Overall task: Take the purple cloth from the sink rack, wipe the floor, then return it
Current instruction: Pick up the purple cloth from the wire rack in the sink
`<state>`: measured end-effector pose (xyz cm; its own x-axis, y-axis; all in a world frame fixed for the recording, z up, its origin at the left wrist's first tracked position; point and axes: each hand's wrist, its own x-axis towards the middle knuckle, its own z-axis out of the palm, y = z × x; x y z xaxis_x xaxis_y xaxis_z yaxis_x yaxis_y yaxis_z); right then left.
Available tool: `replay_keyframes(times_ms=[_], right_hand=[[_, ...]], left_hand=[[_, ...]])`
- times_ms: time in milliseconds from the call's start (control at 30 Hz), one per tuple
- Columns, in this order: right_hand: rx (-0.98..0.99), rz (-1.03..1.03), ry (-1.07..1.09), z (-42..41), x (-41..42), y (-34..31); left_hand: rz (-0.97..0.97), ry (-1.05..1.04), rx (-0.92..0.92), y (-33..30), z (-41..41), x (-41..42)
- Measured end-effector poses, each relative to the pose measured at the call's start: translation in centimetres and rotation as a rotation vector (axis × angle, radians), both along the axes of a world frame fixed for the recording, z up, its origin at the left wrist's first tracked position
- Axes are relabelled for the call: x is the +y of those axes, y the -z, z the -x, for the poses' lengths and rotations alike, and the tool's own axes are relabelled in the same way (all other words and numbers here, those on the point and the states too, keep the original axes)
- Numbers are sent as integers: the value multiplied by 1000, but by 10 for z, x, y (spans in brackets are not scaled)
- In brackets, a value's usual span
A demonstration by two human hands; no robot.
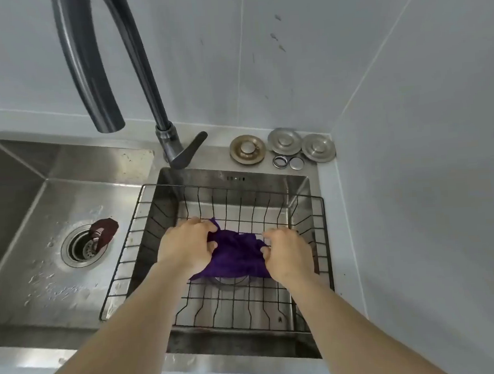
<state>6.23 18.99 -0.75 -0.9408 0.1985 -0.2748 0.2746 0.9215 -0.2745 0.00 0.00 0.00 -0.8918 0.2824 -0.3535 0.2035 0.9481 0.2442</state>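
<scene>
A purple cloth (235, 254) lies crumpled in the black wire rack (144, 236) that sits in the small right sink basin. My left hand (185, 242) grips the cloth's left edge with curled fingers. On the cloth's right edge, my right hand (287, 251) pinches the fabric. Both forearms reach in from the bottom of the view. The cloth's lower part hangs over the rack's floor, above the basin's drain.
A dark curved faucet (88, 66) arches over the sinks, its lever (188, 152) at the back. The large left basin (38, 199) has a drain strainer (84, 248) with a dark red stopper. Metal drain covers and rings (284, 150) lie on the back ledge. Tiled walls close in behind and right.
</scene>
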Motion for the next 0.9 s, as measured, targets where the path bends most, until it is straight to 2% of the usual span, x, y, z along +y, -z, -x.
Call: replay_keyframes(times_ms=[233, 433, 700, 900], right_hand=[[-36, -34, 15, -3, 6, 8], [112, 32, 107, -5, 0, -13], [337, -26, 120, -22, -6, -104], [515, -55, 148, -79, -36, -197]], left_hand=[[-8, -93, 54, 8, -1, 5], [-38, -89, 142, -9, -6, -5], [-134, -49, 337, -92, -21, -32], [-264, 10, 521, -185, -74, -65]])
